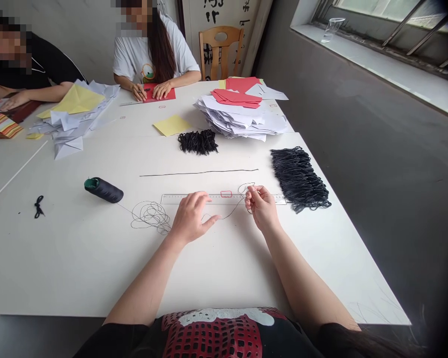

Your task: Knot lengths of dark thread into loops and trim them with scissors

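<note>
My left hand [191, 217] rests on the white table [78, 258] just below a clear ruler [224, 199], fingers spread, thumb pressing a thin black thread [229, 214]. The thread runs right to my right hand [260, 204], whose fingers are pinched on its looped end above the ruler's right part. Left of my left hand lies a loose tangle of thread [151, 217] leading to a black spool [103, 189] lying on its side. A straight cut length of black cord [198, 173] lies beyond the ruler.
A big pile of black cord loops [298, 178] sits right of the ruler, a smaller pile [197, 141] farther back. Stacks of white and red paper [242, 115], a yellow sheet [171, 125]. Two other people sit at the far side. A small knotted cord [39, 206] lies at left.
</note>
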A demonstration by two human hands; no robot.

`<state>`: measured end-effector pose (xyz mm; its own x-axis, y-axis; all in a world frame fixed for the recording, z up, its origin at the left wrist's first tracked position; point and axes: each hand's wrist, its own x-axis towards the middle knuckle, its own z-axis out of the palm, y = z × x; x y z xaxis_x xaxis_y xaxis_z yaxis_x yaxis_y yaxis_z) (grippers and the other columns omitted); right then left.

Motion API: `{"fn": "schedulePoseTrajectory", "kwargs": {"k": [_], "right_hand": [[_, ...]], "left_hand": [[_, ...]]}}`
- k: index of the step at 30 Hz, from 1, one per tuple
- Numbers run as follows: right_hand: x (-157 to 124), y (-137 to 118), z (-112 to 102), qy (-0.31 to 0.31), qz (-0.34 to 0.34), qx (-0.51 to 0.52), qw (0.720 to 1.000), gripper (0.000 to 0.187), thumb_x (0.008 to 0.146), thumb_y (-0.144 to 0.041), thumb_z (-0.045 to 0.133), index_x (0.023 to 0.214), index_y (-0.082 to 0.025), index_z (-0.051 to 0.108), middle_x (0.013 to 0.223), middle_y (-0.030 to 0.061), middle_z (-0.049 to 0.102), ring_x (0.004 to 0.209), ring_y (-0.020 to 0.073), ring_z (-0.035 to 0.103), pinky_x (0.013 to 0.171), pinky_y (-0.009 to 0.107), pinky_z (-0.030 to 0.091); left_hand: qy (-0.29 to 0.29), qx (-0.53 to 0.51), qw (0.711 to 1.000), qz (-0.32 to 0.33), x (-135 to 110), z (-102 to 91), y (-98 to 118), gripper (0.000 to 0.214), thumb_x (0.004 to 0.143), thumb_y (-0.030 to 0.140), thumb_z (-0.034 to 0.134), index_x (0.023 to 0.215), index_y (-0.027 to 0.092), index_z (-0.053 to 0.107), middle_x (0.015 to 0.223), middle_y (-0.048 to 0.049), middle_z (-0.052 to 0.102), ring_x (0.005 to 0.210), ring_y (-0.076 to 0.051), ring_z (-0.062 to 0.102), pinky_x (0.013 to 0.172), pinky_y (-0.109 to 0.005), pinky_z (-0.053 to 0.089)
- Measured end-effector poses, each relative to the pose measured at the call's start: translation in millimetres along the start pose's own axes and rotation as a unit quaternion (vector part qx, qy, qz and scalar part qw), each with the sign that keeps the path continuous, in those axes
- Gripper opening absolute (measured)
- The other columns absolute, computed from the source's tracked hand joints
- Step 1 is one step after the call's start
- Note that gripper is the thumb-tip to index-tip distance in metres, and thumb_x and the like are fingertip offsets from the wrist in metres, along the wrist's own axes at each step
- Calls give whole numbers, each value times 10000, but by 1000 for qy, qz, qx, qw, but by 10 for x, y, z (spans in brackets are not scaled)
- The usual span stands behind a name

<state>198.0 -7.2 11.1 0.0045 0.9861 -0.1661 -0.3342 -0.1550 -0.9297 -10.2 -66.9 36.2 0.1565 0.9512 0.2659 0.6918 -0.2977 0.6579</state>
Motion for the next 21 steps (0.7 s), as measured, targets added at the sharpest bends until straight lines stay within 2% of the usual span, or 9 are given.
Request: {"fn": "schedulePoseTrajectory", "kwargs": {"k": [2, 3, 6, 9, 11, 13, 17, 19, 21], "right_hand": [[-50, -25, 38, -36, -9, -18, 999, 391, 713, -494, 749, 766, -200, 497, 613, -54, 531, 465, 68, 480, 427, 200, 391], [-85, -39, 63, -69, -14, -32, 997, 375, 734, -488, 738, 768, -199, 501, 609, -47, 545, 468, 79, 498, 442, 214, 413], [-213, -69, 156, -207, -29, -69, 976, 323, 834, -477, 648, 784, -204, 483, 615, -32, 579, 486, 105, 541, 484, 251, 458], [-307, -60, 232, -282, -32, -76, 956, 302, 892, -458, 582, 779, -207, 456, 622, -31, 585, 484, 98, 535, 497, 252, 456], [-315, -36, 246, -272, -27, -66, 960, 305, 889, -458, 586, 775, -207, 455, 616, -37, 579, 473, 90, 523, 502, 246, 447], [-281, -9, 227, -232, -18, -47, 971, 312, 865, -465, 617, 775, -206, 467, 605, -45, 567, 463, 85, 514, 500, 239, 434], [-171, 23, 149, -148, -9, -12, 989, 326, 812, -469, 676, 778, -206, 485, 606, -55, 539, 452, 74, 483, 479, 224, 400], [-131, 29, 120, -128, -11, -7, 992, 329, 802, -471, 684, 784, -209, 486, 611, -58, 532, 451, 71, 471, 473, 220, 389], [-110, 34, 105, -113, -11, -3, 994, 335, 791, -475, 693, 787, -209, 489, 612, -57, 528, 451, 71, 465, 470, 220, 383]], "left_hand": [[49, -17, 999, -16, 12, 22, -17, 328, 864, 388, 573, 1130, 209, 640, 1220, -107, 598, 1149, -261, 514, 995, -398, 385], [49, -46, 997, -29, 12, 41, -15, 318, 888, 366, 540, 1152, 216, 634, 1217, -99, 604, 1118, -242, 536, 962, -375, 413], [-16, -144, 988, -53, -9, 133, 44, 304, 873, 328, 574, 1154, 248, 654, 1212, -71, 632, 1039, -220, 577, 834, -327, 476], [-41, -173, 983, -35, -38, 223, 121, 175, 829, 271, 629, 970, 270, 734, 1145, -35, 680, 1082, -238, 563, 919, -363, 453], [-51, -202, 977, -47, -46, 246, 137, 147, 846, 285, 610, 840, 266, 755, 1031, -25, 720, 1062, -237, 590, 968, -372, 436], [-82, -261, 956, -110, -41, 230, 116, 186, 846, 353, 614, 835, 245, 764, 959, -34, 739, 1007, -240, 638, 948, -369, 462], [-186, -383, 870, -248, -10, 134, 50, 309, 767, 456, 691, 884, 180, 764, 926, -86, 748, 933, -251, 684, 861, -362, 522], [-238, -413, 832, -284, 4, 86, 42, 339, 751, 469, 704, 889, 165, 762, 913, -105, 746, 903, -238, 694, 816, -340, 537], [-270, -421, 811, -303, 13, 54, 52, 339, 751, 469, 704, 883, 161, 761, 906, -112, 745, 865, -222, 703, 767, -307, 543]]}}
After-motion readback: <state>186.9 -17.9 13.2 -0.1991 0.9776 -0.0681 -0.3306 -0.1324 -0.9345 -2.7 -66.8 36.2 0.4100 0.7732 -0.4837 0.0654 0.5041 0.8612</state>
